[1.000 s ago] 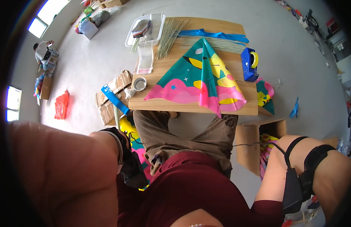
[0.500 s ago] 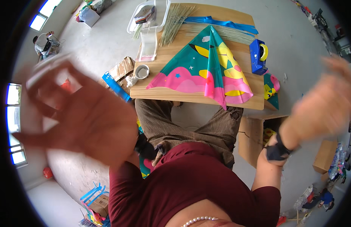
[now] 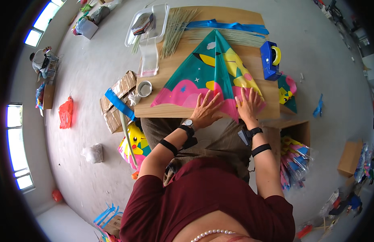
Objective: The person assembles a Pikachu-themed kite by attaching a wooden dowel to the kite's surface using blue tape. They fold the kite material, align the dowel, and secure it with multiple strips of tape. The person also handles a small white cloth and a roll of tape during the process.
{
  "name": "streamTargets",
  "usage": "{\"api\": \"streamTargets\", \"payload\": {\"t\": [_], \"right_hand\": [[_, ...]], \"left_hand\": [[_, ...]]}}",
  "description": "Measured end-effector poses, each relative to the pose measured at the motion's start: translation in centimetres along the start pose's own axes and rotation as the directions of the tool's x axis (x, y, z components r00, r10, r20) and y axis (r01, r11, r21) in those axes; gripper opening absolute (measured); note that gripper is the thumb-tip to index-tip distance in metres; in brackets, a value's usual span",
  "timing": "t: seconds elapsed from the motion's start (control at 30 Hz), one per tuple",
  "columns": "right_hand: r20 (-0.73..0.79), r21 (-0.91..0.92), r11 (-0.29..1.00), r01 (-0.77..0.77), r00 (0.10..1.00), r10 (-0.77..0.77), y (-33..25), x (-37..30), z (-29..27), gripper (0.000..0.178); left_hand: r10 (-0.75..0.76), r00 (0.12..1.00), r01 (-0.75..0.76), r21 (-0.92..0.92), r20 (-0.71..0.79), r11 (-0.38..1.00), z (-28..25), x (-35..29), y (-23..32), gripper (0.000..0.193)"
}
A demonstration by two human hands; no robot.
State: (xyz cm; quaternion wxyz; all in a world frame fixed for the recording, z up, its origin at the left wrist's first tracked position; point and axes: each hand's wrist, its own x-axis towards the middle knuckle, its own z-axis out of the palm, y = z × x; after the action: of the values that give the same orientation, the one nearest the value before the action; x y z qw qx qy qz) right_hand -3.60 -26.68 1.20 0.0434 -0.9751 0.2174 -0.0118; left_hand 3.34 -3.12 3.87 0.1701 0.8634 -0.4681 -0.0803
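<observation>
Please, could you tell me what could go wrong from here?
The colourful printed sheet might crease or slip: the left hand and right hand lie spread on its lower part, and its folded flap reaches the near edge of the table.
The blue tape dispenser stands by the table's right edge, so a bump could knock it off.
The round container, near the left edge, could fall too.

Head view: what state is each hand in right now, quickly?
Left hand: open, spread palm-down on the kite.
Right hand: open, also spread palm-down on the kite.
</observation>
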Motion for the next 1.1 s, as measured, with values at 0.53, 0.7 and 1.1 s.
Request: {"api": "streamTargets", "payload": {"t": [0.53,0.7,1.1], "right_hand": [[-0.242,-0.032,0.991,0.128,0.961,-0.132,2.6,2.5,0.5,0.055],[-0.232,-0.072,0.985,0.155,0.958,-0.167,2.0,2.6,0.0,0.055],[-0.209,-0.094,0.984,0.153,0.963,-0.170,2.2,2.9,0.3,0.053]], "left_hand": [[-0.164,0.985,0.150,-0.184,-0.060,0.971,-1.2,5.1,-1.4,0.046],[-0.436,0.785,0.274,-0.385,-0.440,0.881,-6.9,6.9,-13.4,0.009],[-0.586,0.757,0.652,0.275,-0.288,0.707,-13.4,-8.1,-18.0,0.028]]}}
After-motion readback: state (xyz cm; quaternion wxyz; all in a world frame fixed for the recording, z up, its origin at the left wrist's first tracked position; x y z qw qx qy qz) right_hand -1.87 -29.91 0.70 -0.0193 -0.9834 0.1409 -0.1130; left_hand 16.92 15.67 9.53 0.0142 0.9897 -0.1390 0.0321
